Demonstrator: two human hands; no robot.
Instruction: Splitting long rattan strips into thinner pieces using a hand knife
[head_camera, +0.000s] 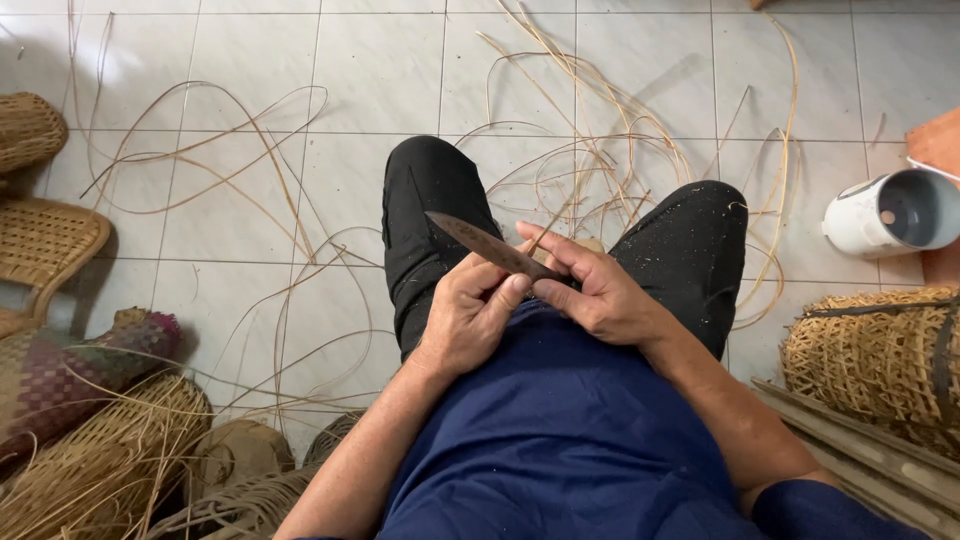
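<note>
Here the left hand and right hand together grip a dark, narrow, pointed knife.

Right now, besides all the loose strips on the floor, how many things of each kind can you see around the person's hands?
Knife, held in both hands: 1
Woven chairs, on the left: 2
Rolls of woven cane, on the right: 1
White plastic jugs: 1
Purple checked woven pieces: 1
Total: 6
The piles at lower left are too tangled to count.
</note>
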